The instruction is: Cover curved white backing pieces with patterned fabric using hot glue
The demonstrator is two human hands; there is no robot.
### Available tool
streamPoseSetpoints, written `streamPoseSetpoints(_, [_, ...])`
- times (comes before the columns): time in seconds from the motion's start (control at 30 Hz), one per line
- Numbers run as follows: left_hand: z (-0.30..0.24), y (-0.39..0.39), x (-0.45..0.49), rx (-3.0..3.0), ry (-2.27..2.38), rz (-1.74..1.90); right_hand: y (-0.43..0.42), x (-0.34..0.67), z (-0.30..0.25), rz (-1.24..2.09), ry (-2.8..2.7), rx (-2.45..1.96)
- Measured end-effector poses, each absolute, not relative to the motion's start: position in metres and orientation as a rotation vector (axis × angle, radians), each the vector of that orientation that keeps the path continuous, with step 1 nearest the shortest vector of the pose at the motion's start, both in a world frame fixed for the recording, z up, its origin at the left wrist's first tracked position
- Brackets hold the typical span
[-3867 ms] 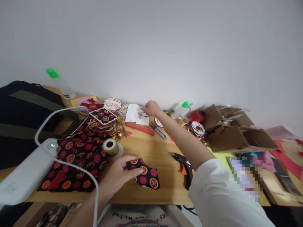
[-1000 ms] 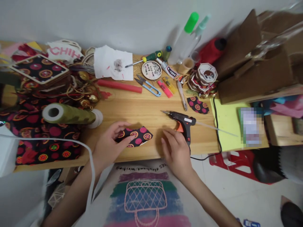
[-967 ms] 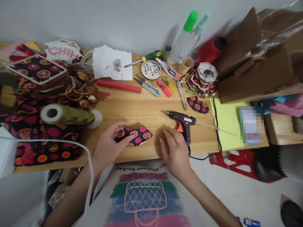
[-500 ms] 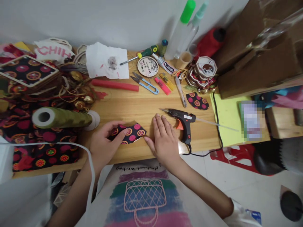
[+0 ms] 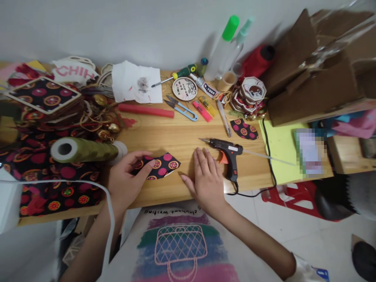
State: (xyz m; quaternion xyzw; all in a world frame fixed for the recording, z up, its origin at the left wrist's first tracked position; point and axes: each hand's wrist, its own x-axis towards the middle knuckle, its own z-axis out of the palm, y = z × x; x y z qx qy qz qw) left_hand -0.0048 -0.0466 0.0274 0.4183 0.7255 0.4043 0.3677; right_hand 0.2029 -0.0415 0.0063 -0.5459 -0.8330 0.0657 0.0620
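Note:
My left hand (image 5: 126,178) is closed on a black patterned fabric piece (image 5: 164,166) with pink and orange flower circles, thumb on top and fingers at its far edge. A pale edge shows along the piece's lower right side. My right hand (image 5: 207,176) lies flat on the wooden table, fingers stretched forward and thumb apart, holding nothing. Just right of its fingers a black hot glue gun (image 5: 227,150) with an orange trigger lies on its side, nozzle pointing left, a clear glue stick (image 5: 267,156) coming out of its back.
Left stands a green thread spool (image 5: 85,150) by patterned fabric (image 5: 61,192). Farther back are a red stick (image 5: 146,110), blue thread snips (image 5: 183,107), a screwdriver (image 5: 173,76) and a glue tube (image 5: 207,87). A cut fabric piece (image 5: 244,129) and a cardboard box (image 5: 311,82) are on the right.
My right hand has slid slightly right, away from the fabric piece, so the gap between them is wider. My left hand keeps its hold. The camera view has shifted a little.

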Motion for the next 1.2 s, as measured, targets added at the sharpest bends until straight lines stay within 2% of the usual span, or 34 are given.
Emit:
streamPoseSetpoints(0.1, [0.025, -0.047, -0.005, 1.078, 1.866, 1.04, -0.04, 0.2, 0.008, 0.151, -2.537, -1.643])
streamPoseSetpoints(0.4, [0.026, -0.045, -0.001, 1.055, 1.848, 1.067, -0.035, 0.204, 0.013, 0.299, -2.765, -1.345])
streamPoseSetpoints(0.93, [0.023, -0.048, -0.007, 0.987, 1.688, 1.25, -0.024, 0.171, 0.01, 0.313, -2.627, -1.663])
streamPoseSetpoints(1.2, [0.019, -0.046, -0.007, 1.005, 1.705, 1.282, -0.025, 0.172, 0.007, 0.328, -2.683, -1.448])
